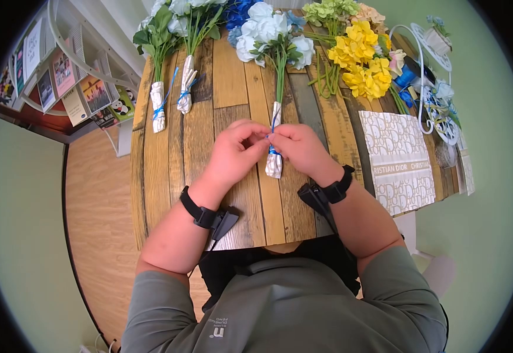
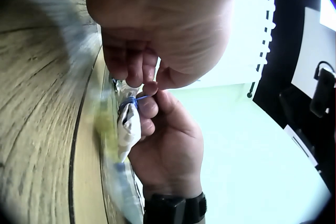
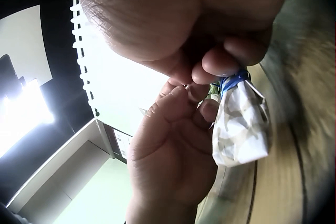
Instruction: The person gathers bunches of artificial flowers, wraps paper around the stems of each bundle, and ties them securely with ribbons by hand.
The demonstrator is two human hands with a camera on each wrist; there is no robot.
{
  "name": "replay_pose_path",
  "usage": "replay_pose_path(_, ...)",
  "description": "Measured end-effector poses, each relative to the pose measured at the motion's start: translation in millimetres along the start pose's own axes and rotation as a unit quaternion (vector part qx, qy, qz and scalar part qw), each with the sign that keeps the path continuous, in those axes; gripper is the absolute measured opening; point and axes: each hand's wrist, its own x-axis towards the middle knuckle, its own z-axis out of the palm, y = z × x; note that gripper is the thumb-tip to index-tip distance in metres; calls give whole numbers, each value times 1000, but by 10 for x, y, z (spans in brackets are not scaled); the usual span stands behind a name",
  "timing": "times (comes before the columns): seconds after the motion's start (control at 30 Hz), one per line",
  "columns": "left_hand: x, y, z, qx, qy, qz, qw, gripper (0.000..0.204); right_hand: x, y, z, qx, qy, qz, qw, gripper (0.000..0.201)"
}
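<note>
A bunch of pale blue flowers (image 1: 266, 32) lies on the table, its stems wrapped in patterned paper (image 1: 273, 167) at the near end. Blue ribbon (image 1: 274, 150) goes round that paper. My left hand (image 1: 236, 152) pinches the ribbon from the left, and my right hand (image 1: 304, 152) pinches it from the right, fingertips nearly meeting. In the left wrist view a strand of ribbon (image 2: 143, 97) runs to the fingertips. The right wrist view shows ribbon (image 3: 234, 79) wound round the wrap (image 3: 241, 124), beside the curled fingers of my right hand (image 3: 184, 19).
Two wrapped bunches (image 1: 158, 109) (image 1: 184, 100) lie at the left. Yellow flowers (image 1: 362, 59) and a white wire stand (image 1: 422, 88) are at the back right. Patterned paper (image 1: 397, 162) lies on the table (image 1: 239, 217) at the right. A book rack (image 1: 80, 70) stands beyond the left edge.
</note>
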Motion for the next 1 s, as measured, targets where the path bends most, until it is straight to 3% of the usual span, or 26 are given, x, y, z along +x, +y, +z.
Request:
replay_pose_path(0.17,18,-48,-20,76,11,78,994,14,-5,-4,-14,1,5,10,1000,22)
replay_pose_path(0.4,26,62,-29,141,18,93,985,6,-14,-37,-2,-22,2,2,1000,21)
replay_pose_path(0.5,27,45,-16,155,21,101,983,6,-23,-51,10,-48,21,-19,998,19)
replay_pose_path(0.57,28,52,-23,153,20,123,980,6,-14,-23,3,-77,55,-101,990,17)
replay_pose_path(1.0,5,68,-50,152,-24,90,984,5,25,-55,-76,-68,36,-25,997,18)
